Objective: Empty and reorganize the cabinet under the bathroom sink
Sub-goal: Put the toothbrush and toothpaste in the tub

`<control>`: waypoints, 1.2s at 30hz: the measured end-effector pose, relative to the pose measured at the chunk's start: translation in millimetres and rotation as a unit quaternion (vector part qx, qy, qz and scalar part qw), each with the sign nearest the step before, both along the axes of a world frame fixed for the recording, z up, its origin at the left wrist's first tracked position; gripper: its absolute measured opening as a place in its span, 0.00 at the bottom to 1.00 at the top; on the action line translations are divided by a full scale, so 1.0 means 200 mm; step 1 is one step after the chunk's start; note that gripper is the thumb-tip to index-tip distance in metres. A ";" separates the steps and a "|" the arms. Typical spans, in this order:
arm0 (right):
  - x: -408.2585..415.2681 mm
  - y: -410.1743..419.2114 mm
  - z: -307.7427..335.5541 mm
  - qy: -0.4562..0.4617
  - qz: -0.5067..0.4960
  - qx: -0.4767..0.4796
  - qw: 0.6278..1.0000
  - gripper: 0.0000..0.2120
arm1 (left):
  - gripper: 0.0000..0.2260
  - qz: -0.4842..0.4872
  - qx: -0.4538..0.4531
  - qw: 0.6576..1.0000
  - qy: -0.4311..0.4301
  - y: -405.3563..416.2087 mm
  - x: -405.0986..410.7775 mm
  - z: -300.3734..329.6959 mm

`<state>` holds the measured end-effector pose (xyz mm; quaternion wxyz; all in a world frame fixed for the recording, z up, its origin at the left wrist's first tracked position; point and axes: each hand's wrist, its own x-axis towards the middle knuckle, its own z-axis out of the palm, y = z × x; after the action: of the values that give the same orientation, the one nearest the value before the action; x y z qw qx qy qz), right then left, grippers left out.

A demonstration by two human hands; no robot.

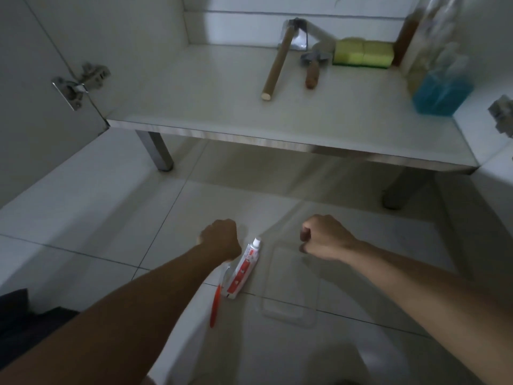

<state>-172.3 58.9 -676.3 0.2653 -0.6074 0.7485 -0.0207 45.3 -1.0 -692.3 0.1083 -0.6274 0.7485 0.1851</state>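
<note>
The open cabinet's white floor (211, 107) holds a small hoe with a long wooden handle (274, 68), a short wooden-handled scraper (313, 69), yellow-green sponges (362, 54) and a clear bottle of blue liquid (441, 90) at the right. On the floor tiles below lie a red-and-white toothpaste tube (243, 269), a red toothbrush (216, 301) and a clear plastic tray (291, 284). My left hand (220, 240) hovers just left of the tube, fingers curled, holding nothing. My right hand (322, 237) is curled over the tray's far corner; whether it grips the rim is unclear.
The cabinet door (36, 87) stands open at the left on its metal hinge (80, 81). Another hinge (502, 112) shows at the right edge. Metal legs (161, 151) hold the cabinet above the tiled floor. A brown bottle (405, 37) stands at the cabinet's back right.
</note>
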 end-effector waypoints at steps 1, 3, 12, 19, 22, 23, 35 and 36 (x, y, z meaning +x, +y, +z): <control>0.00 -0.01 -0.02 0.007 -0.004 -0.003 1.000 0.06 | 0.10 0.006 -0.006 1.000 0.003 0.01 0.00 -0.02; -0.01 -0.03 -0.05 0.022 -0.009 -0.016 1.000 0.06 | 0.10 0.012 -0.005 1.000 0.013 0.03 0.01 -0.05; 0.19 -0.19 -0.08 -0.021 0.080 -0.066 0.994 0.08 | 0.11 0.095 0.001 0.995 0.030 0.10 0.07 -0.15; 0.35 -0.29 -0.13 -0.016 0.183 -0.029 0.982 0.13 | 0.13 0.123 0.009 0.992 0.020 0.13 0.11 -0.20; 0.35 -0.31 -0.16 -0.001 0.189 -0.013 0.982 0.16 | 0.12 0.134 0.003 0.990 0.034 0.13 0.12 -0.21; 0.34 -0.31 -0.16 -0.002 0.186 -0.008 0.982 0.17 | 0.12 0.133 -0.002 0.990 0.038 0.13 0.12 -0.22; 0.24 -0.30 -0.14 -0.055 0.126 -0.022 0.990 0.09 | 0.13 0.132 -0.009 0.989 0.068 0.15 0.12 -0.24; 0.26 -0.30 -0.14 -0.058 0.122 -0.022 0.991 0.09 | 0.13 0.132 -0.011 0.989 0.067 0.15 0.12 -0.24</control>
<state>-119.5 -0.8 -704.7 0.2953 -0.6978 0.6513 -0.0403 69.4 29.4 -739.9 0.0252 -0.7078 0.6669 0.2313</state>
